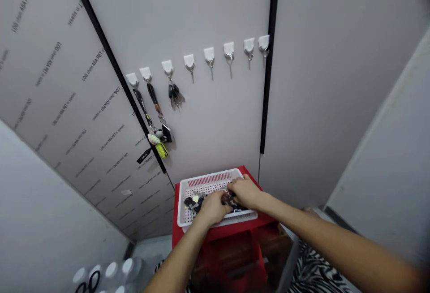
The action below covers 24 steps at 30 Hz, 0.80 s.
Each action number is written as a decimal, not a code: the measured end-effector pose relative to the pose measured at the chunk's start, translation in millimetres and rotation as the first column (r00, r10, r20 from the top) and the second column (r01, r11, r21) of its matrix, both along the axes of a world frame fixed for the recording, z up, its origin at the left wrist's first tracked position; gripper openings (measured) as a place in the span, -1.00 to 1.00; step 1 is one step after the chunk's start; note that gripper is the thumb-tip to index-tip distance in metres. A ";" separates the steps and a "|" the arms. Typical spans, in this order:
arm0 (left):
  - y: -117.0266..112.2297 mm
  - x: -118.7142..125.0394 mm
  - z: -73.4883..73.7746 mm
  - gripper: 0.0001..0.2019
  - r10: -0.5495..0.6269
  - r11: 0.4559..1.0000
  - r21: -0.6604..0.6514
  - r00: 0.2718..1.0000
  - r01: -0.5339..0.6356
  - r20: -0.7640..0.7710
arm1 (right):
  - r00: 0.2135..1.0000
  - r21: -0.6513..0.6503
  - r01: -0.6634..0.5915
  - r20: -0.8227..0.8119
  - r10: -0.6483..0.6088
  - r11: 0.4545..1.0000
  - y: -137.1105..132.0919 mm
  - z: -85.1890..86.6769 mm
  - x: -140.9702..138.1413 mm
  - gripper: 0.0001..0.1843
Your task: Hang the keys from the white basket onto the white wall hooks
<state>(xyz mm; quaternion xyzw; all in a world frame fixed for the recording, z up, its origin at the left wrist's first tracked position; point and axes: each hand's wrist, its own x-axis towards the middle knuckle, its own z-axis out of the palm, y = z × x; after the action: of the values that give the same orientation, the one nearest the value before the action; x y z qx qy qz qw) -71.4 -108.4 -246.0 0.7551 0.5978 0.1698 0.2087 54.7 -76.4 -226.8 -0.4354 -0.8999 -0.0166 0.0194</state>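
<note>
A white plastic basket (188,183) with slotted sides holds several keys (194,203) with dark heads, lying in its left part. Inside its right part, my left hand (215,207) has its fingers curled against a dark bunch of keys (231,201). My right hand (246,191) reaches in from the right, fingers bent down onto the same bunch. Fingertips of both hands are partly hidden among the keys. On the wall ahead, a key bunch (174,95) hangs from a white hook (167,67), left of it two strap keychains (154,98).
Several bare white hooks (208,55) continue rightward along the panel. The basket rests on a red box (243,226). Bottles with white caps (111,269) and black-handled scissors (93,282) stand at lower left. Zebra-striped fabric (312,268) lies at lower right.
</note>
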 end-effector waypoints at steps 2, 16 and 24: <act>0.0 -0.5 0.4 -0.72 0.055 0.998 -0.031 0.997 -0.057 -0.045 | 0.999 0.063 0.020 -0.044 -0.017 0.998 0.9 -4.8 -2.7 -0.78; 2.9 -32.6 0.0 -0.65 0.238 0.957 0.068 0.897 -0.282 0.373 | 0.989 0.127 0.079 -0.137 -0.061 0.989 4.2 -0.9 -13.9 -0.81; -8.6 -53.4 2.3 -0.70 0.124 0.992 -0.001 0.987 -0.125 -0.100 | 0.969 -0.234 -0.167 -0.221 0.115 0.958 -11.4 2.1 -33.2 -0.61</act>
<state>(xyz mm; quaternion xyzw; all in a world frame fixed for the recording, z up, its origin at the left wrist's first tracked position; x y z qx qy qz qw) -124.8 -117.1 -243.7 0.7232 0.6541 0.1422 0.1704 21.6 -87.8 -224.7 -0.3683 -0.9167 0.1436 0.0581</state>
